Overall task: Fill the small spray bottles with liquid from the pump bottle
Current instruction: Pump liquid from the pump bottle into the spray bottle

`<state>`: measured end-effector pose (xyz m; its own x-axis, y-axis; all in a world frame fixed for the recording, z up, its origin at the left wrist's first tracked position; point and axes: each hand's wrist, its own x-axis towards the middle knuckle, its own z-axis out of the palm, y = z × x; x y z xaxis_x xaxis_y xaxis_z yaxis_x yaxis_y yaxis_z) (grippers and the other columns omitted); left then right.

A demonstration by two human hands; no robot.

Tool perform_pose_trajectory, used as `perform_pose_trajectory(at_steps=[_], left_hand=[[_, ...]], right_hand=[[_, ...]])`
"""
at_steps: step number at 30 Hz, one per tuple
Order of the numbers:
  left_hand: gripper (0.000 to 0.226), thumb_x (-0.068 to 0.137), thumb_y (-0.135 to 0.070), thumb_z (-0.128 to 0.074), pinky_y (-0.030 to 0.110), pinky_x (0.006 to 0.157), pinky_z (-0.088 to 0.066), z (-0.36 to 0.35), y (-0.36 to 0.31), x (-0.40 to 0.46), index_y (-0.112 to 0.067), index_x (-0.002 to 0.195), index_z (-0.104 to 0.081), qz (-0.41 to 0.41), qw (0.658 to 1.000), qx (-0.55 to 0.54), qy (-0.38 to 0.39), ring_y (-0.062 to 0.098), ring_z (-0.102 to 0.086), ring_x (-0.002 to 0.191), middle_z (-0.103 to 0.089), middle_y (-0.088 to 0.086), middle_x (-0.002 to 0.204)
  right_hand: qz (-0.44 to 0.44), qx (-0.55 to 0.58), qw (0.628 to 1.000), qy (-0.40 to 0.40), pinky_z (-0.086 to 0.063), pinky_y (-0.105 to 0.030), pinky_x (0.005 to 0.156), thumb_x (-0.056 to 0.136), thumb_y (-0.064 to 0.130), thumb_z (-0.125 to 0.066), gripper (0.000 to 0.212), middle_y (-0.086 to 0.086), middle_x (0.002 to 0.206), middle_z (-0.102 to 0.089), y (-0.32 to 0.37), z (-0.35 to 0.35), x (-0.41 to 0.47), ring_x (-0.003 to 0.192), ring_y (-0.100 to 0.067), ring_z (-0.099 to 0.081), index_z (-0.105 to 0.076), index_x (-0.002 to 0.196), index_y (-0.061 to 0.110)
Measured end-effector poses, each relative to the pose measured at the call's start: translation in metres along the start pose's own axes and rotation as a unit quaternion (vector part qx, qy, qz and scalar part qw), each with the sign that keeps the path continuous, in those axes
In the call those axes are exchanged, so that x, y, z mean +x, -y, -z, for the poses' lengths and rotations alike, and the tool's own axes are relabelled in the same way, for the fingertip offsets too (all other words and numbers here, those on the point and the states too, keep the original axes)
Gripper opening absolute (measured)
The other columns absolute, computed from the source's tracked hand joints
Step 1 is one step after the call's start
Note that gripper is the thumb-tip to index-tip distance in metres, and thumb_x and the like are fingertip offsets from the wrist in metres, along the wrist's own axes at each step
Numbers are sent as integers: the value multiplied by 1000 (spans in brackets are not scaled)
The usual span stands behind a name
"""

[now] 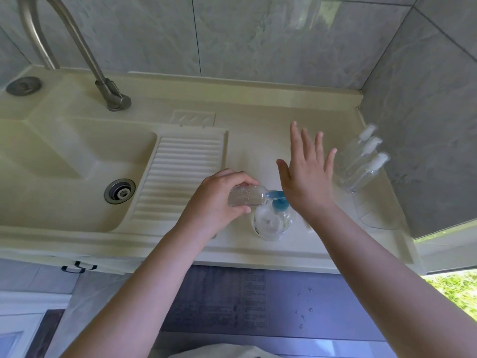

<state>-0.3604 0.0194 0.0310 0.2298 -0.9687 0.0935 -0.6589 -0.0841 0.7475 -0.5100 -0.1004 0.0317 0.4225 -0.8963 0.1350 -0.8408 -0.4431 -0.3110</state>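
Left hand [219, 200] gripped a small spray bottle [246, 197] at the pump bottle [273, 220] spout; right hand [305, 174], fingers spread, pressed the pump. Filling underway; next, probably further strokes.

A small clear bottle [246, 197] is held on its side by the left hand [219, 200], fingers and thumb curled round it, its open mouth set against the blue pump nozzle [276, 194]. The pump bottle [273, 222] is stood upright on the cream counter [258, 130], near the front edge. The right hand [307, 171] is laid flat over the pump head, fingers straight and spread. Three capped spray bottles [364, 161] are seen side by side near the right tiled wall [426, 112]. A sink [64, 161], ribbed drainboard [180, 174] and metal tap [77, 47] are seen at left.
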Motion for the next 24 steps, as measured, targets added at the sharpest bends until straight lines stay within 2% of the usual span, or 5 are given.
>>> perform_pose_trajectory(at_steps=[3,9,16,21,24], left_hand=[[50,68,-12,-88,33,95,-50,0,0,0,-34,109,-70,4,1000,9,9,5,-61,98,-62,-15,103],[50,67,-13,-88,31,94,-50,1,-1,0,-37,108,-69,3,1000,4,1,2,-60,97,-63,-15,101],[51,66,-13,-88,33,94,-51,-1,-1,0,-36,108,-69,-2,1000,6,6,4,-61,97,-62,-15,101],[50,65,-12,-88,33,93,-51,-1,0,0,-33,107,-70,-3,1000,2,0,5,-62,96,-63,-14,99],[50,66,-12,-88,29,93,-50,-1,0,-1,-34,107,-70,-3,1000,0,4,3,-61,96,-63,-15,100]], right_hand=[[-22,-2,999,46,3,-61,120,107,32,-30,62,-10,166,-10,-5,-12,-3,152,-37,6,3,159,26],[-10,-1,1000,-5,3,-60,119,106,33,-35,65,-9,166,-9,-1,-3,1,153,-36,6,3,159,26],[-14,-12,1000,-2,4,-59,119,106,37,-34,67,-8,167,-8,-2,1,-1,153,-36,6,5,159,26],[-11,-20,1000,7,1,-62,120,106,28,-32,61,-6,166,-14,0,-9,-4,153,-36,4,-3,159,26],[-5,-17,1000,4,2,-61,120,105,30,-36,65,-9,167,-5,0,-4,0,152,-36,6,1,159,26]])
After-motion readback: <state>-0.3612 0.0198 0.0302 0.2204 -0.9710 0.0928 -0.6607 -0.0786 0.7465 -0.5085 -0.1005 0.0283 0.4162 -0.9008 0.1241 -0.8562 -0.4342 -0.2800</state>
